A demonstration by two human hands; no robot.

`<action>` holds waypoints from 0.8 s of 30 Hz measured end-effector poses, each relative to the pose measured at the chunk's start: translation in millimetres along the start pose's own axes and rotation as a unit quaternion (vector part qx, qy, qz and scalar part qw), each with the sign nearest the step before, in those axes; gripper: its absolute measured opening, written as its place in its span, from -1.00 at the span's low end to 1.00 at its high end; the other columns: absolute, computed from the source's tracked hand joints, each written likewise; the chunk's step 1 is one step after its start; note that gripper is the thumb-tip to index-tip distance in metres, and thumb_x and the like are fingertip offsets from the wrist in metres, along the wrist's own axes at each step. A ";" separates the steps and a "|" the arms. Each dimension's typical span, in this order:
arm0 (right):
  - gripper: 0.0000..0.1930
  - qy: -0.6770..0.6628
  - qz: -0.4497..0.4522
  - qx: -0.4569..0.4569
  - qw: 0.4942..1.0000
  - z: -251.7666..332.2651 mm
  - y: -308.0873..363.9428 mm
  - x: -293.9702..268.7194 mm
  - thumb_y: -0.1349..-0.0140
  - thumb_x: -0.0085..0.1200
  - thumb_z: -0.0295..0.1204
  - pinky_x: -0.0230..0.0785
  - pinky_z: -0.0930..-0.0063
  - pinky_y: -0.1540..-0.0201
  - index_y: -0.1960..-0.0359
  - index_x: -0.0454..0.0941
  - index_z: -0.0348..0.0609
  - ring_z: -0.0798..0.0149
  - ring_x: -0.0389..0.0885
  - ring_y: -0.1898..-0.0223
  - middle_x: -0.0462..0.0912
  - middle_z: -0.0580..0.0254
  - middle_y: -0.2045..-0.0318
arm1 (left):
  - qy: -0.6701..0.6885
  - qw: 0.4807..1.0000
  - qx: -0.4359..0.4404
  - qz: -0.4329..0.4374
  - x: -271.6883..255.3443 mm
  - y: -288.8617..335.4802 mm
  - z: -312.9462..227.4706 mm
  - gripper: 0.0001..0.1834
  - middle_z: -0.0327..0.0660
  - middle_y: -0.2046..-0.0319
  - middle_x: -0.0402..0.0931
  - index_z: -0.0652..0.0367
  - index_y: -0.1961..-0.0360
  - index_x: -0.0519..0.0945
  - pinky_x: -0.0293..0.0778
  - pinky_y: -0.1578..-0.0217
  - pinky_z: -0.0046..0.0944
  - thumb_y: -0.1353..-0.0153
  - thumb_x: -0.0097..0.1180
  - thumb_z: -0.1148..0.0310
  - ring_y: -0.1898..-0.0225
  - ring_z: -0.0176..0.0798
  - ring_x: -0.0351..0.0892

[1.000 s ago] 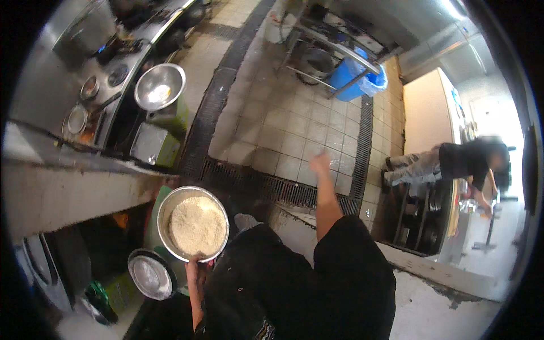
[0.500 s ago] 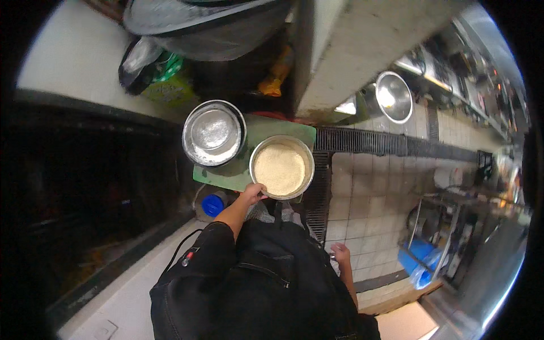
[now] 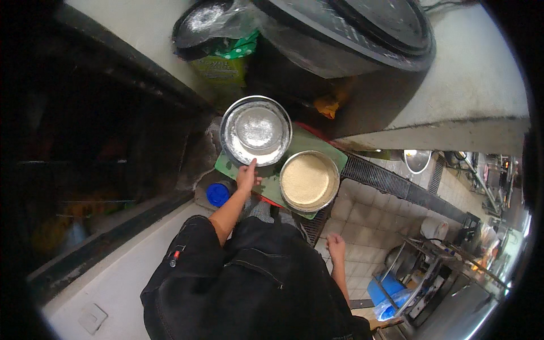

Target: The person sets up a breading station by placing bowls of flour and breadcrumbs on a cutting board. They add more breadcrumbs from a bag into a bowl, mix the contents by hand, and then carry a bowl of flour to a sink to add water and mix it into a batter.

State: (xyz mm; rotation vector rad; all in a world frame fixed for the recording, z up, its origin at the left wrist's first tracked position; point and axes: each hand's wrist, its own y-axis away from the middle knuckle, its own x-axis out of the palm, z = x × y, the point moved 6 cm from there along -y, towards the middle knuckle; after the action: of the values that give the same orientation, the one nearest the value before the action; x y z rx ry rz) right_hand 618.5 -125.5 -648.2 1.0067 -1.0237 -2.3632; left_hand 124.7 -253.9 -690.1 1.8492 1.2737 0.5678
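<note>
My left hand is at the near rim of a shiny round metal basin, one finger stretched toward the rim. Its fingers are apart and grip nothing; whether the fingertip touches the basin, I cannot tell. The basin sits on the left of a green board or stool top. Beside it, on the right end of the same surface, stands a metal pot filled with pale grain that looks like rice. My right hand hangs low at my right side, its fingers too small and blurred to read.
A blue-lidded container stands by the near left corner. Beyond the board are a large dark lidded bin and a bag-covered tub. A drain grate runs right past floor tiles toward a metal rack.
My left hand has let go of the pot of grain and moved left to the metal basin. The view has turned toward the dark bin. The right hand stays low at my side.
</note>
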 end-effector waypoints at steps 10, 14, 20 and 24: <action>-0.55 -0.068 0.255 -0.076 0.962 347.7 8.8 208.8 -0.40 0.03 -0.10 0.43 0.62 0.43 -0.05 0.53 -0.26 0.46 0.58 0.38 0.68 0.23 0.25 | 0.082 0.993 0.060 0.054 -26.3 -47.3 -42.4 -0.57 -0.04 0.10 0.60 0.35 -0.05 0.48 0.64 0.39 -0.19 -0.12 0.10 0.50 0.21 -0.15 0.67; -0.40 -0.304 0.324 0.115 0.888 350.7 4.6 272.2 -0.41 -0.05 0.04 0.44 0.72 0.59 -0.08 0.38 -0.37 0.42 0.63 0.39 0.67 0.02 0.20 | 0.065 0.989 0.101 0.090 -33.4 -9.8 -48.5 -0.59 -0.12 0.13 0.60 0.30 -0.06 0.47 0.57 0.30 -0.23 -0.14 0.05 0.54 0.23 -0.22 0.63; -0.66 -0.390 0.319 0.180 0.845 312.9 27.6 260.3 -0.37 -0.14 -0.41 0.38 0.71 0.69 -0.05 0.33 -0.46 0.38 0.52 0.54 0.64 -0.09 0.21 | -0.031 0.988 0.108 0.105 -39.2 36.9 -52.5 -0.43 -0.03 -0.01 0.56 0.38 -0.12 0.40 0.41 -0.08 -0.20 -0.03 0.21 0.51 -0.02 -0.16 0.56; -0.65 -0.410 0.339 0.174 0.829 299.2 75.1 202.7 -0.33 -0.08 -0.47 0.46 0.60 0.59 -0.07 0.32 -0.48 0.29 0.55 0.51 0.64 -0.11 0.20 | -0.052 0.968 0.177 0.171 -29.3 48.7 -47.0 -0.29 -0.01 -0.11 0.48 0.38 -0.24 0.27 0.37 -0.15 -0.19 0.01 0.18 0.57 -0.12 -0.12 0.48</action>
State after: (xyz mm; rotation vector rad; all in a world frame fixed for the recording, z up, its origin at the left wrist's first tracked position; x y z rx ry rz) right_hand 265.5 -149.2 -542.9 -0.3812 -1.7771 -1.9713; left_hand 105.8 -272.1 -621.1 2.3909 1.0398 0.4338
